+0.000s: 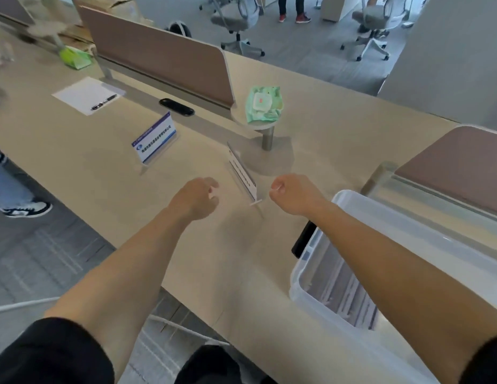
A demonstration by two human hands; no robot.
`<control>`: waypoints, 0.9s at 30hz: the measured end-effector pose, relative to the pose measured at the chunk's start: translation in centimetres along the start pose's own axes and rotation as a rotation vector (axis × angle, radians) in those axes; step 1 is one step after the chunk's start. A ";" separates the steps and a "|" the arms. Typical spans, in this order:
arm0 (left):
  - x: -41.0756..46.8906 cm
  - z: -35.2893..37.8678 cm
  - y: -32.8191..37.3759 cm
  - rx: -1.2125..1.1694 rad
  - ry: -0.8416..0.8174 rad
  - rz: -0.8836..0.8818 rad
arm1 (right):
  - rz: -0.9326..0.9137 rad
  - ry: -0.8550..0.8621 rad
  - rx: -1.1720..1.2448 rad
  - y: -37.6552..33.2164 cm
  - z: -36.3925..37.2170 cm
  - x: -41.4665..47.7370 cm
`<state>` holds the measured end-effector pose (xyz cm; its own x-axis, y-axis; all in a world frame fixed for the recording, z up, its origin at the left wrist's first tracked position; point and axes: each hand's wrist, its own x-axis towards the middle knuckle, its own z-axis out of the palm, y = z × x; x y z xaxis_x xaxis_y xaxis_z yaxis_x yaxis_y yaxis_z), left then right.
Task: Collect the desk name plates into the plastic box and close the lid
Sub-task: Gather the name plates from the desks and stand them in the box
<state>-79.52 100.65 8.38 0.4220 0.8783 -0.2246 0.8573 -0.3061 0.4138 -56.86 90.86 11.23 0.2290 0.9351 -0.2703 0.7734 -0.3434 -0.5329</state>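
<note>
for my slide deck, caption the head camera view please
Left hand and right hand flank a clear name plate on the desk; a blue name plate and open box wait nearby.

The plastic box [297,281] was cut off by the right and lower frame edges, and the right forearm covered part of its rim. Its contents showed only as pale streaks through the cloudy wall. A black object [302,241] beside the box was partly hidden under that forearm. The near name plate [241,173] stood almost edge-on, so its print was unreadable. Print on the far name plate [154,138] was too blurred to read. The fingers [276,187] of the right hand [293,195] curled under the palm, so any hold could not be determined. Motion smeared the fingertips of the left hand [197,196].
</note>
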 end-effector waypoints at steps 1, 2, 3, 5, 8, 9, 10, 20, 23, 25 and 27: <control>1.3 -0.3 -0.5 0.033 0.003 0.002 | 0.015 -0.014 -0.023 -0.4 0.4 1.1; 2.9 -0.5 -1.1 0.070 0.003 0.004 | 0.028 -0.020 -0.051 -0.8 0.9 2.4; 4.4 -0.6 -1.8 0.113 0.000 0.005 | 0.050 -0.017 -0.078 -1.2 1.3 3.8; 7.4 -0.6 -2.6 0.194 -0.005 0.022 | 0.098 0.002 -0.125 -1.8 2.4 6.4; 12.5 -0.3 -3.3 0.212 0.044 0.121 | 0.180 -0.003 -0.202 -2.7 4.5 10.6; 13.8 -0.2 -3.2 0.216 0.058 0.163 | 0.208 -0.018 -0.220 -2.9 5.2 11.7; 15.3 0.0 -3.2 0.222 0.055 0.206 | 0.243 -0.030 -0.231 -3.2 5.8 12.9; 26.1 1.9 -3.8 0.571 -0.060 0.621 | 0.385 -0.073 -0.270 -2.8 10.1 20.7; 27.5 2.6 -3.7 0.557 -0.074 0.644 | 0.385 -0.090 -0.230 -2.3 10.8 21.7; 27.7 2.6 -3.1 0.563 -0.097 0.607 | 0.355 -0.093 -0.202 -2.1 10.8 21.9; 27.4 2.4 -2.6 0.608 -0.097 0.560 | 0.310 -0.113 -0.222 -1.9 10.7 22.1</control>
<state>-69.51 124.65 -0.97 0.8329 0.5104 -0.2139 0.5112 -0.8576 -0.0561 -59.60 111.24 -2.27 0.4148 0.7705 -0.4841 0.7898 -0.5690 -0.2288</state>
